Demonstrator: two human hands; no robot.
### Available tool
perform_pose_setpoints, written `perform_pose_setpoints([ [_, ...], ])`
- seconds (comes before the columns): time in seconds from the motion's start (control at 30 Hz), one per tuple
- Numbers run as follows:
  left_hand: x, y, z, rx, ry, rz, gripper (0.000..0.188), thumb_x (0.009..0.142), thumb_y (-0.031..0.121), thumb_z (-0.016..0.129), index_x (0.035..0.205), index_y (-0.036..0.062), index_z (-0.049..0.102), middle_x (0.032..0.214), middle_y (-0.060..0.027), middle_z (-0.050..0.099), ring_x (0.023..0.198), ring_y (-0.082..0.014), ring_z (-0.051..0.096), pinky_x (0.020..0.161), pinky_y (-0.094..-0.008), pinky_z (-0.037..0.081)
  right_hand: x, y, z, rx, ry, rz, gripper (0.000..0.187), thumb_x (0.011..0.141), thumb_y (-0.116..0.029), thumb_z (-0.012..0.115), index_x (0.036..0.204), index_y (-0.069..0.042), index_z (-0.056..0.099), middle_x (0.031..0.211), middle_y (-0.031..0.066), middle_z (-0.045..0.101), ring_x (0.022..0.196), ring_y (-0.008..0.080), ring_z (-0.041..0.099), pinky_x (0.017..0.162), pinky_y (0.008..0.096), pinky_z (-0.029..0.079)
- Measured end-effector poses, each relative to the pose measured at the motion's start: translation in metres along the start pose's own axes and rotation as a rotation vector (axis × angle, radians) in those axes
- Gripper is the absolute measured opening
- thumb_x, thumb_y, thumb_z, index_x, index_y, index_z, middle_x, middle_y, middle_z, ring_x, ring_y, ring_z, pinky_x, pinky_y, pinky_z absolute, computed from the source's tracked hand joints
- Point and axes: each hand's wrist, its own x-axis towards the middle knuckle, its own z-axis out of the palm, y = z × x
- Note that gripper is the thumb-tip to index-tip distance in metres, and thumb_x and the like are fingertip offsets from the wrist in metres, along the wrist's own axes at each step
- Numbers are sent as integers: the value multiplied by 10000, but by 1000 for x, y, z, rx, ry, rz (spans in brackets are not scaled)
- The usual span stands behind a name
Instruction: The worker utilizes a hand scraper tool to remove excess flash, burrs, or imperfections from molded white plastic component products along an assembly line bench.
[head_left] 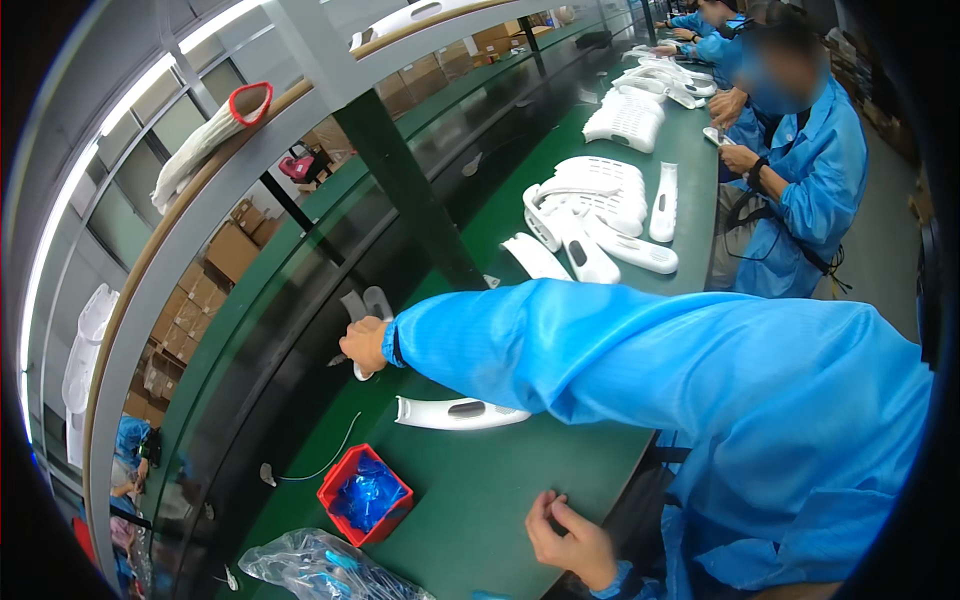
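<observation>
My right hand (366, 345) reaches far across the green bench to the dark conveyor, fingers curled over a white plastic part (362, 372) that they mostly hide. Right beside that hand, two rounded pale pieces (377, 302) show on the belt. Nearer to me, a curved white plastic handle-like piece (462, 413) with a dark oval slot lies below my right forearm. Over the bench's near edge, my left hand (570, 540) is loosely bent, its thumb apart from the fingers and nothing in it.
A red bin (367, 495) of blue plastic bits and a clear bag (325, 565) lie at the near left. White perforated shells (625, 120) and curved pieces (590, 250) pile up farther right. A green post (410, 190) rises by the conveyor. Co-workers in blue (810, 170) sit along the bench.
</observation>
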Motion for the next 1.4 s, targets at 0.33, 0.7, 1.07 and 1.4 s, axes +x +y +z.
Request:
perform_pose_setpoints([
  [0.33, 2, 1, 3, -10, 20, 2, 158, 891, 9, 546, 968, -90, 642, 861, -182, 656, 720, -277, 671, 639, -346, 560, 21, 11, 25, -292, -25, -68, 302, 808, -331, 725, 988, -88, 740, 1023, 107, 730, 988, 282, 698, 828, 402, 544],
  [0.7, -7, -8, 1, -82, 46, -57, 203, 922, 32, 521, 1060, -93, 603, 913, -171, 650, 748, -242, 652, 693, -319, 537, -87, 23, -133, 1009, 169, 112, 342, 961, -240, 502, 866, 64, 626, 751, 181, 676, 575, 216, 674, 540, 349, 551],
  [1.07, -21, 16, -6, -726, -262, -344, 777, 984, 614, 378, 1403, -40, 375, 1238, -233, 569, 1059, -335, 614, 936, -442, 493, -301, 22, -117, 1201, -547, -127, 297, 991, -243, 526, 1012, 48, 589, 687, 50, 584, 548, 106, 583, 517, 284, 519],
  [1.4, -105, 1, 51, -1358, -571, -839, 795, 948, 706, 337, 1369, 35, 405, 962, -137, 588, 790, -261, 583, 714, -414, 488, -381, 21, -66, 1253, -174, 239, 382, 1004, -352, 464, 942, 14, 551, 771, 82, 583, 635, 172, 596, 566, 316, 500],
])
